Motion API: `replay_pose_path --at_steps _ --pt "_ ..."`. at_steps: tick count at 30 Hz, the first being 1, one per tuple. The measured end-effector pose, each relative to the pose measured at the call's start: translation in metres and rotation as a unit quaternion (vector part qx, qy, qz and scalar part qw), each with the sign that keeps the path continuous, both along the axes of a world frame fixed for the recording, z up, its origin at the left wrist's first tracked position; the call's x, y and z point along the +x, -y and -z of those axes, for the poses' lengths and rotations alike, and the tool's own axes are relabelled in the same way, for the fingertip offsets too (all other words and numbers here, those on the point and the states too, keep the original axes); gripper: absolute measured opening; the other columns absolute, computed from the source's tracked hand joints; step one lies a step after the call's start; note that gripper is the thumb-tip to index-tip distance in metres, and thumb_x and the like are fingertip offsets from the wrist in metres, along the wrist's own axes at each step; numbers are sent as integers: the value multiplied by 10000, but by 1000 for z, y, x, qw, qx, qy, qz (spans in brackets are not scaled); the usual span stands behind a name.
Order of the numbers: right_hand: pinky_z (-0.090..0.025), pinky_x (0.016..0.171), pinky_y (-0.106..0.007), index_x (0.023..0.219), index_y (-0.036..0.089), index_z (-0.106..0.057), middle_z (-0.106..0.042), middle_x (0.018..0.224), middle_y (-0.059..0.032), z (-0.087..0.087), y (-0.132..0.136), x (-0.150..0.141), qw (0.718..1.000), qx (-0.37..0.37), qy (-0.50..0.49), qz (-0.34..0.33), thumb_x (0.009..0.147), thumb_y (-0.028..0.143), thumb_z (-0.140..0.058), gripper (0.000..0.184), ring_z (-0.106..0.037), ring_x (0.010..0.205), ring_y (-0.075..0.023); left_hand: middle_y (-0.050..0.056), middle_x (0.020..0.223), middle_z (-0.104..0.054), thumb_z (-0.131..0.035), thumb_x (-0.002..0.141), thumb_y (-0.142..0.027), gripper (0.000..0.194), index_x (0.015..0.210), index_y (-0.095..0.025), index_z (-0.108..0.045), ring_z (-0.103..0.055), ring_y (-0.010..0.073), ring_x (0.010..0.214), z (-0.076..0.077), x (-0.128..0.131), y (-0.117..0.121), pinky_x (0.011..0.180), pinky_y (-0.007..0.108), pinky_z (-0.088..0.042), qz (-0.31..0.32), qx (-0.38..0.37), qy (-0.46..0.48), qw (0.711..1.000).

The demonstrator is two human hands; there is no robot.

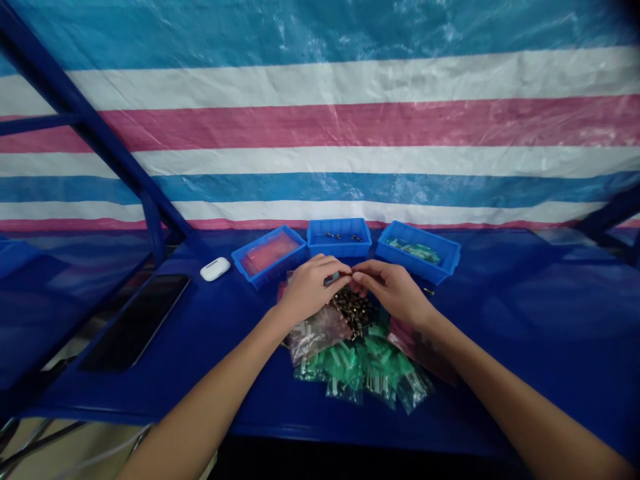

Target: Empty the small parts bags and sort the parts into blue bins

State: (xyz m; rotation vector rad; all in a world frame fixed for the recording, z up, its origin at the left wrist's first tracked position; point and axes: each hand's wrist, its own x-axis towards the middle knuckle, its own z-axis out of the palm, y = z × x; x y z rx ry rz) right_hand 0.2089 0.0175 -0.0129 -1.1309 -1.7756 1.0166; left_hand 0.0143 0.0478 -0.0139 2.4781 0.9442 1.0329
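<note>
bare forearms [200,413] lead to l hand [313,288] & r hand [393,290], fingertips [349,269] together, can't tell if pinching anything. brass fasteners [353,310] just under fingers, green bags [360,370] beyond those, blue bin [339,238] just past fingertips.

- Your parts bins [339,238] are smooth blue plastic with a slight sheen.
- Your screws [353,310] are shiny brass-coloured metal.
- Your bags [320,337] are thin, glossy clear plastic.
- Your worktop [520,313] is smooth, high-gloss blue.
- Your tarp [320,127] is crinkled woven plastic.
- Your phone [135,320] has dark, glossy glass.
- Your earbud case [215,269] is smooth white plastic.
</note>
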Motion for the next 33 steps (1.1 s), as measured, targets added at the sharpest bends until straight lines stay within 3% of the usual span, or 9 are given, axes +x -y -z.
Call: replay_pose_path --at_steps 6,10,14,17,20,23,27,30,33 --pt "-457 532 -244 875 184 -651 -680 719 -23 1 2 -5 999 -26 30 23 922 381 -491 258 -608 605 -143 18 907 -693 -589 902 -270 107 921 -217 -680 -585 172 848 3 -1 -2 779 310 -462 -2 4 3 1000" --pt "-451 506 -242 851 180 -630 -678 699 -19 -12 -15 -9 999 -11 46 6 915 405 -488 274 -607 549 -139 7 907 -686 -605 890 -290 125 989 -230 -653 -591 158 812 -6 -6 -4 770 296 -467 -39 -15 30 999" --pt "-441 471 -258 954 182 -647 -661 616 -1 -33 -51 -11 983 72 136 98 889 412 -534 264 -562 414 -132 -3 870 -663 -580 898 -355 346 1213 -223 -517 -562 125 659 -15 -14 -8 689 271 -465 -134 -28 86 987" --pt "-443 499 -271 1127 166 -618 -653 570 0 -44 -67 -6 963 112 184 164 895 402 -534 341 -561 414 -147 1 847 -652 -522 928 -330 309 1211 -207 -505 -554 123 642 -16 -20 -12 688 274 -454 -184 -3 86 979" --pt "-440 585 -275 1108 185 -639 -670 615 -19 -49 -60 10 931 150 258 209 924 380 -494 305 -629 563 -180 10 852 -655 -505 935 -306 283 1197 -199 -519 -578 138 684 -12 -23 -15 702 282 -451 -209 17 60 976" --pt "-399 569 -273 930 211 -689 -692 710 -51 -48 -36 33 885 118 401 205 918 386 -507 254 -639 618 -194 17 861 -662 -496 938 -297 275 1192 -198 -532 -606 152 736 -10 -21 -14 712 282 -453 -212 29 32 976" --pt "-361 513 -262 891 203 -685 -697 813 -99 -35 -4 52 821 38 538 187 903 368 -544 217 -655 658 -218 8 848 -667 -494 940 -302 245 1156 -213 -568 -617 153 726 -9 -18 -10 680 268 -447 -212 36 -5 977" --pt "-386 532 -278 941 193 -657 -692 860 -126 -22 9 53 772 43 602 199 918 299 -518 177 -680 742 -262 4 829 -668 -487 943 -304 235 1138 -218 -586 -614 152 703 -9 -16 -9 666 266 -446 -211 43 -22 976" --pt "-415 547 -298 954 166 -627 -684 847 -146 -13 13 49 750 55 632 187 920 234 -493 155 -690 757 -284 9 835 -671 -483 945 -313 243 1140 -215 -590 -612 152 697 -8 -16 -9 664 265 -447 -211 49 -26 976"
